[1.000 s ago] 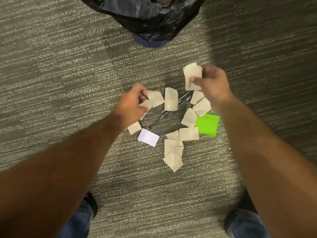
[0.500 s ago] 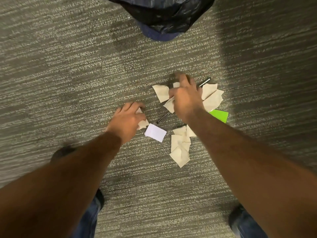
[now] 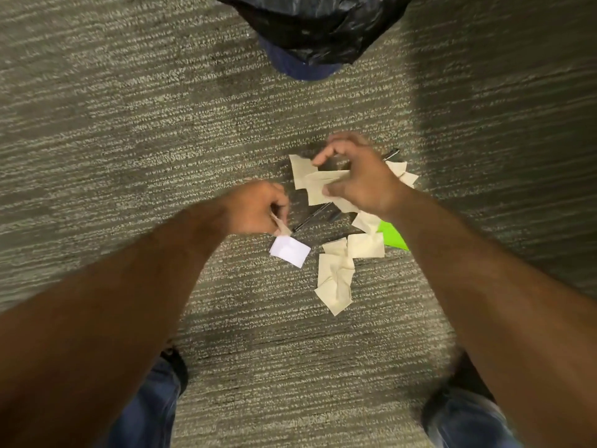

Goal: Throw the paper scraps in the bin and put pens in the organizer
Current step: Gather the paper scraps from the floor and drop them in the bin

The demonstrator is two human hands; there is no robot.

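Several beige paper scraps [image 3: 336, 279] lie on the grey carpet, with a white scrap [image 3: 289, 251] and a green one [image 3: 392, 238] among them. My left hand [image 3: 256, 211] is closed around a small beige scrap just above the white one. My right hand [image 3: 358, 176] pinches a beige scrap [image 3: 318, 189] at the top of the pile, index finger raised. A black pen [image 3: 310, 217] lies between my hands, partly under paper. Another pen tip [image 3: 391, 154] pokes out behind my right hand. The bin with its black bag [image 3: 323, 30] stands at the top.
Grey striped carpet [image 3: 129, 124] spreads all around the pile. My jeans-clad knees show at the bottom left [image 3: 145, 412] and bottom right [image 3: 465, 421]. No organizer is in view.
My left hand has closed on a small beige scrap and lifted slightly. My right hand has gathered a scrap at the top of the pile and raised its fingers.
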